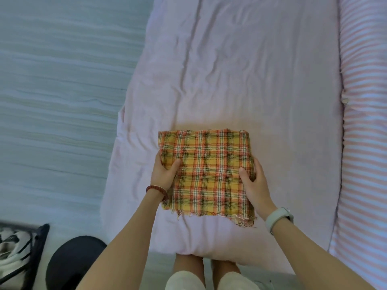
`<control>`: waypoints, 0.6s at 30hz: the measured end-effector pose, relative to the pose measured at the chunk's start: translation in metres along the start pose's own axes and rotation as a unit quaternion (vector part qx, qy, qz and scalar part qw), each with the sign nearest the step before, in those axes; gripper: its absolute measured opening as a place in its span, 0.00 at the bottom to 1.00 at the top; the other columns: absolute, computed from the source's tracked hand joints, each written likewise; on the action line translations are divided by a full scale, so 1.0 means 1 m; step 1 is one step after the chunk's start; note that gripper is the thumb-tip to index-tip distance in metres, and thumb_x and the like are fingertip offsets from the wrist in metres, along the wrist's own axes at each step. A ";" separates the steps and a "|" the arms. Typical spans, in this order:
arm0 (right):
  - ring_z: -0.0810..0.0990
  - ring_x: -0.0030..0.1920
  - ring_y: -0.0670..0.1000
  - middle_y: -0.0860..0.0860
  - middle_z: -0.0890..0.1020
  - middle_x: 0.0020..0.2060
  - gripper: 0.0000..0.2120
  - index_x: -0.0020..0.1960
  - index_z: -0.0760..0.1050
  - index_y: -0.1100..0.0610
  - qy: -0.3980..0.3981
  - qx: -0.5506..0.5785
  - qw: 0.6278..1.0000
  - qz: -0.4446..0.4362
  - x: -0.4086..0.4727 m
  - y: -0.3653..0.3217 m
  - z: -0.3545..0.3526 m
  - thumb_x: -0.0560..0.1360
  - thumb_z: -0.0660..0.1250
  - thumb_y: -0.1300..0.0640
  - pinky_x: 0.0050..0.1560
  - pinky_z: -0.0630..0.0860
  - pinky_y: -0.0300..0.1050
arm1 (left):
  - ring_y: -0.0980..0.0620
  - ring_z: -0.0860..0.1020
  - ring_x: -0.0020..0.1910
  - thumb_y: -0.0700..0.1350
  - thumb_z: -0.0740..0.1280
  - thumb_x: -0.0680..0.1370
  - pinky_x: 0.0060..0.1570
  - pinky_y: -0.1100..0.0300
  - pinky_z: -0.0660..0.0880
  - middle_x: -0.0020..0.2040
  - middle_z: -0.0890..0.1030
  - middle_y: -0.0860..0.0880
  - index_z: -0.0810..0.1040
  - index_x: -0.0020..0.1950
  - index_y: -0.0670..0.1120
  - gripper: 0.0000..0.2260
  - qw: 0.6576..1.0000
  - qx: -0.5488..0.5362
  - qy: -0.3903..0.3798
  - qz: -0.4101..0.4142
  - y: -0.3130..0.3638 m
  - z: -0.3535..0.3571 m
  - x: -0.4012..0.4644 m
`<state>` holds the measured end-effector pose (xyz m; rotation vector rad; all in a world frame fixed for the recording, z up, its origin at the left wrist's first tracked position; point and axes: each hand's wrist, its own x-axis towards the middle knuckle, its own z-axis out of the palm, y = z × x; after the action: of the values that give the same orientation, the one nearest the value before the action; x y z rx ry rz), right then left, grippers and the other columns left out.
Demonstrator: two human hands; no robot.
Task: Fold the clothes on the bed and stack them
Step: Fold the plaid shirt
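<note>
Nearest the lens, at bottom centre, our knees (206, 275) stand against the bed's near edge, both forearms reaching up the frame. Just below centre, the folded plaid cloth (209, 174) lies flat on the pink bedcover (240, 70), its frayed fringe towards us. Our left hand (165, 174), a red bracelet (157, 190) at its wrist, grips the cloth's left edge, thumb on top and fingers tucked beneath. Our right hand (254, 183), a pale wristband (278, 218) at its wrist, grips the right edge likewise. We judge the step to be squaring or lifting the finished fold: both grips should stay level so the layers do not slip, and the fringe should be kept aligned. No stack of folded clothes appears in view. At lower left a dark wire basket (31, 248) holds black-and-white fabric (12, 248); beside it sits a dark rounded object (73, 262) we cannot identify. A striped pink cover (364, 143) runs along the right edge.
</note>
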<state>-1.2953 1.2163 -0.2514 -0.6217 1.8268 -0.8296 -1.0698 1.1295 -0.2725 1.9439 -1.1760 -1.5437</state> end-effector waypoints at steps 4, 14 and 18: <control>0.75 0.59 0.44 0.40 0.74 0.60 0.23 0.71 0.61 0.44 -0.017 0.014 1.000 -0.010 -0.039 -0.010 -0.013 0.77 0.61 0.48 0.53 0.76 0.44 | 0.50 0.74 0.60 0.48 0.67 0.76 0.60 0.52 0.72 0.60 0.74 0.53 0.62 0.71 0.50 0.25 0.998 -0.055 0.006 -0.007 0.006 -0.017 -0.060; 0.78 0.49 0.35 0.39 0.75 0.56 0.21 0.66 0.62 0.39 -0.157 -0.006 0.987 -0.010 -0.113 -0.065 0.047 0.74 0.62 0.43 0.39 0.77 0.32 | 0.57 0.73 0.51 0.47 0.67 0.76 0.51 0.60 0.70 0.54 0.73 0.57 0.63 0.70 0.47 0.25 0.983 -0.056 0.174 -0.005 -0.005 -0.123 -0.157; 0.77 0.55 0.44 0.44 0.74 0.59 0.22 0.68 0.62 0.42 -0.193 -0.022 0.981 -0.004 -0.115 -0.087 0.111 0.76 0.63 0.46 0.48 0.76 0.42 | 0.56 0.73 0.52 0.48 0.67 0.76 0.50 0.62 0.70 0.56 0.73 0.54 0.62 0.71 0.46 0.26 0.977 -0.081 0.194 -0.021 -0.019 -0.185 -0.146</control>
<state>-1.1456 1.2161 -0.1483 -0.7607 1.4923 -0.6247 -0.8964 1.2216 -0.1403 2.0471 -0.8251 -1.1630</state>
